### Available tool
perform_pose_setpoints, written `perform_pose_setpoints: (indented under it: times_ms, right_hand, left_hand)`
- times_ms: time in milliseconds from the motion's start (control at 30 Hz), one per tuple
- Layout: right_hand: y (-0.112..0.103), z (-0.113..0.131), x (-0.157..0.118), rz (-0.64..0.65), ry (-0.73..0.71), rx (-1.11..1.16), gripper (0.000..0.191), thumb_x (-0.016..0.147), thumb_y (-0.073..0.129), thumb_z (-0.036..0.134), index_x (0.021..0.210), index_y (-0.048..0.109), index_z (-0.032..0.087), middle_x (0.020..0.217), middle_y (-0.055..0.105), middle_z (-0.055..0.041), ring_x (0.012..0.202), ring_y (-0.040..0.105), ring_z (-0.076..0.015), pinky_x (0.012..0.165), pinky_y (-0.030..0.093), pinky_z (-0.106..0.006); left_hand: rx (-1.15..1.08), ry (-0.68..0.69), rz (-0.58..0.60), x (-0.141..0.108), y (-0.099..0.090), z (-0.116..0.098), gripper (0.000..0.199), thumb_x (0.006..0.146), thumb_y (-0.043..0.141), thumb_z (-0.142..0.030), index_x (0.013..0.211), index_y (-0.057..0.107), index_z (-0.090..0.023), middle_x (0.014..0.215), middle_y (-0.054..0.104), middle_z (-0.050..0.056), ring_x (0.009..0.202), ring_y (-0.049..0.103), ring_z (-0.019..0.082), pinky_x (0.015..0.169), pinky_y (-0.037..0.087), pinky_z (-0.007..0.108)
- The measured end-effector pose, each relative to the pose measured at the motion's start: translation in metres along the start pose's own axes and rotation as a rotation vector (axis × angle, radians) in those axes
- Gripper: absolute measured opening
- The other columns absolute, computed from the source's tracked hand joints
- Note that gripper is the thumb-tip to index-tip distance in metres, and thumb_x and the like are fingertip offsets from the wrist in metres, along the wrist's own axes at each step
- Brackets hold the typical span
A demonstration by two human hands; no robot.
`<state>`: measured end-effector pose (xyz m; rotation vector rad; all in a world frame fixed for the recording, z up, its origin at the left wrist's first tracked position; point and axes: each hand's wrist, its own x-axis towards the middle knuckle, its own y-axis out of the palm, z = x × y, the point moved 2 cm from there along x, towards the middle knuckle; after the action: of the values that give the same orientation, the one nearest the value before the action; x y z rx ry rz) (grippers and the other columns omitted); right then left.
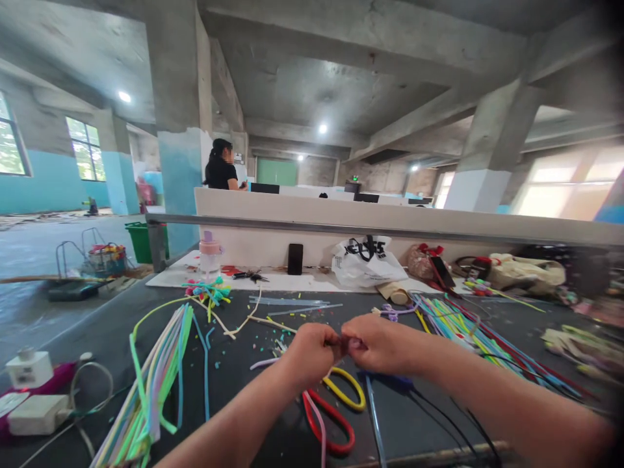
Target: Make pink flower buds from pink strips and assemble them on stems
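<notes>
Both hands meet over the middle of the dark table [234,416]. My left hand [312,350] is closed, its fingertips touching those of my right hand [373,341], which is curled closed as well. Whatever lies between the fingers is too small and hidden to name. A pale purple strip [264,363] sticks out left of my left hand. Just below the hands are a yellow loop [358,390] and a red loop [344,448], with a pink strip [319,422] across the red one. The blue handle of a corded tool [394,382] lies under my right forearm.
Bundles of coloured strips lie left [163,370] and right [448,318]. Along the back stand a bottle [210,257], a black phone [295,259] and a white bag [368,263]. White adapters [39,415] sit at left. A person [221,166] stands beyond the partition [273,203].
</notes>
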<state>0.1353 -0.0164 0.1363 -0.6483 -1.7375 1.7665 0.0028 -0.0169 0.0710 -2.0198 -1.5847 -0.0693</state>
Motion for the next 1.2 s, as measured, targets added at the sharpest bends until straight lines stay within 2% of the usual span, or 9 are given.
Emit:
perform_pose_setpoints:
  times_ms: [167,300,367,533,733,833,933,1067,1200]
  right_hand:
    - [-0.022,-0.015,0.009,0.049,0.174,0.260,0.019,0.072,0.057,0.028,0.085,0.062,0.015,0.067,0.064,-0.0031,0.061,0.058,-0.0159,0.052,0.040,-0.022]
    - [-0.022,-0.020,0.018,-0.309,0.319,0.856,0.057,0.072,0.059,0.050,0.119,0.044,0.020,0.113,0.059,-0.0118,0.099,0.059,-0.0230,0.071,0.050,-0.028]
    - [-0.007,-0.014,0.020,-0.401,0.415,1.004,0.051,0.070,0.061,0.051,0.108,0.049,0.019,0.099,0.063,-0.0103,0.091,0.062,-0.0227,0.072,0.050,-0.030]
    - [0.031,0.001,0.028,-0.527,0.364,1.106,0.036,0.067,0.065,0.048,0.083,0.055,0.018,0.072,0.062,-0.0016,0.065,0.058,-0.0156,0.062,0.048,-0.027]
    - [0.059,-0.023,0.032,-0.577,0.432,1.279,0.033,0.063,0.072,0.043,0.076,0.058,0.016,0.055,0.053,0.0051,0.043,0.045,-0.0081,0.041,0.035,-0.021]
    - [0.075,-0.035,0.029,-0.490,0.419,1.527,0.032,0.062,0.074,0.041,0.069,0.056,0.016,0.050,0.053,0.0061,0.039,0.043,-0.0052,0.038,0.033,-0.017]
    - [0.087,-0.040,0.026,-0.201,0.365,1.726,0.032,0.062,0.075,0.038,0.063,0.054,0.014,0.049,0.056,0.0042,0.034,0.042,-0.0036,0.032,0.032,-0.015]
    - [0.096,-0.043,0.023,0.060,0.323,1.779,0.026,0.067,0.073,0.034,0.066,0.058,0.012,0.050,0.060,0.0028,0.030,0.043,-0.0033,0.029,0.037,-0.013]
    - [0.103,-0.042,0.020,0.130,0.271,1.805,0.025,0.069,0.071,0.033,0.069,0.062,0.010,0.053,0.063,0.0010,0.031,0.047,-0.0035,0.030,0.042,-0.013]
  left_hand:
    - [-0.259,-0.097,-0.016,0.004,-0.011,-0.009,0.020,0.066,0.061,-0.026,0.053,0.058,-0.012,0.044,0.034,-0.008,0.041,0.028,0.004,0.041,0.020,0.019]
    - [-0.457,-0.128,-0.129,0.014,-0.022,-0.012,0.026,0.070,0.058,-0.039,0.070,0.060,-0.013,0.048,0.035,-0.008,0.038,0.024,0.003,0.038,0.022,0.018]
    - [-0.523,-0.123,-0.207,0.019,-0.022,-0.010,0.028,0.071,0.057,-0.040,0.075,0.060,-0.013,0.051,0.039,-0.007,0.038,0.028,0.003,0.037,0.025,0.018]
    - [-0.532,-0.127,-0.322,0.025,-0.010,0.005,0.016,0.070,0.056,-0.026,0.076,0.062,-0.013,0.050,0.046,-0.006,0.038,0.038,0.005,0.038,0.030,0.018]
    - [-0.299,-0.065,-0.259,0.025,-0.009,0.019,0.018,0.072,0.053,-0.014,0.081,0.069,-0.013,0.054,0.055,-0.002,0.048,0.050,0.009,0.047,0.041,0.020]
    - [0.073,0.195,-0.353,0.019,-0.019,0.022,0.020,0.075,0.051,-0.011,0.083,0.069,-0.014,0.078,0.066,0.005,0.075,0.060,0.015,0.072,0.049,0.026]
    - [0.349,0.393,-0.400,0.011,-0.031,0.031,0.034,0.081,0.048,-0.012,0.113,0.059,-0.018,0.113,0.058,0.011,0.108,0.052,0.020,0.093,0.043,0.035]
    - [0.451,0.507,-0.082,0.005,-0.039,0.038,0.043,0.085,0.042,-0.008,0.124,0.050,-0.023,0.139,0.039,0.009,0.125,0.039,0.021,0.101,0.038,0.038]
    - [0.406,0.516,0.134,-0.001,-0.038,0.032,0.040,0.082,0.045,-0.008,0.118,0.054,-0.021,0.124,0.054,0.008,0.115,0.049,0.018,0.098,0.041,0.034]
